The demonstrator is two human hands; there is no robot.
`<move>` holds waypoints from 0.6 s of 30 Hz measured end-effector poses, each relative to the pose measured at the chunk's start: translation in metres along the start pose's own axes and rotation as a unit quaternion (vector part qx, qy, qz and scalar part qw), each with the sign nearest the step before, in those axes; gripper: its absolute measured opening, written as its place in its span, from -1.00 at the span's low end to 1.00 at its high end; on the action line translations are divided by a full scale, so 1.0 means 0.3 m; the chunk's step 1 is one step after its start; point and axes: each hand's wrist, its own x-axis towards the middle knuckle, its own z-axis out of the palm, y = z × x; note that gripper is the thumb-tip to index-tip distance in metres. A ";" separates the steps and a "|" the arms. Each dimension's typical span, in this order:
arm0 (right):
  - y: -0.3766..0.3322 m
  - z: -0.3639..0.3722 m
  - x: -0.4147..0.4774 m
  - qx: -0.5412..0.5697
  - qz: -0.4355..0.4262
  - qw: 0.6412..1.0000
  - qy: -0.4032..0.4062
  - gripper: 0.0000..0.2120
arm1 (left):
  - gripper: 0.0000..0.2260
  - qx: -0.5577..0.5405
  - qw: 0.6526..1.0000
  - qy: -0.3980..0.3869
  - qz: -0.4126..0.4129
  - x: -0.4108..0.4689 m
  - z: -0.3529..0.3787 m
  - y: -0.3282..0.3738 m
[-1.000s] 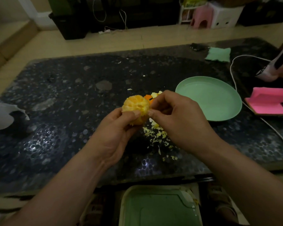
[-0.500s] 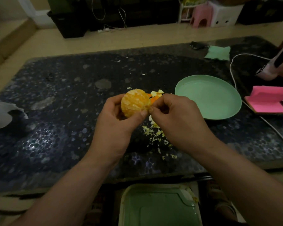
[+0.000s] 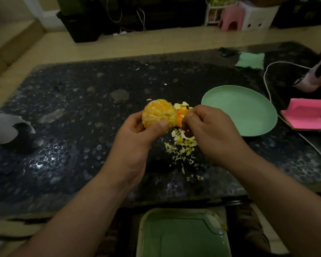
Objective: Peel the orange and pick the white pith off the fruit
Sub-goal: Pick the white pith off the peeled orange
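We hold the peeled orange [image 3: 158,115] in our left hand [image 3: 135,138], raised above the dark speckled table [image 3: 72,127] near its middle. The thumb presses on the near side of the fruit and the fingers curl round the far side, so the grip is firm. The orange's surface looks bare of rind, with pale patches over the segments.

Our right hand [image 3: 211,130] sits just beside the fruit on its right, fingers curled inward and the fingertips [image 3: 189,113] drawn together close to the orange. Whether a shred of pith is pinched between them we cannot tell (the light is dim and the spot is small).

Under and between our hands a heap of pale pith shreds [image 3: 182,143] lies scattered on the table, trailing toward the near edge. Behind the right hand's fingertips lie a few peel pieces [image 3: 182,105], some showing orange, some pale.

To the right of these sits a green plate [image 3: 239,112], flat on the table. Further right we see a pink notepad [image 3: 304,115] and a white cable [image 3: 267,86] looping past the plate's far side. A green cloth [image 3: 250,60] lies near the far right edge, and something crumpled and white [image 3: 0,127] sits at the left edge. Below the near edge of the table stands a green bin [image 3: 182,234].
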 end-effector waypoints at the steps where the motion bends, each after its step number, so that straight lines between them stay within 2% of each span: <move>1: 0.005 0.001 0.002 -0.030 0.001 1.000 -0.010 -0.80 | -0.40 -0.003 1.000 0.005 -0.004 0.002 -0.001 -0.005; 3: 0.004 0.002 0.000 -0.048 -0.010 0.999 -0.010 -0.93 | -0.40 0.002 1.000 0.014 -0.004 0.006 -0.004 -0.013; 5: -0.007 0.001 -0.004 -0.029 -0.032 0.999 0.004 -0.94 | -0.39 0.017 1.000 0.017 0.000 0.008 -0.006 -0.017; 8: -0.034 0.004 -0.018 -0.005 -0.058 0.998 0.009 -0.82 | -0.42 0.043 0.999 0.021 0.011 0.008 -0.011 -0.022; 13: -0.049 0.015 -0.041 0.011 -0.051 0.999 0.003 -0.94 | -0.47 0.105 0.993 0.031 0.046 -0.008 -0.001 -0.027; 18: -0.052 0.006 -0.035 0.056 -0.022 0.998 -0.002 -0.95 | -0.49 0.167 0.981 0.033 0.091 -0.025 0.012 -0.021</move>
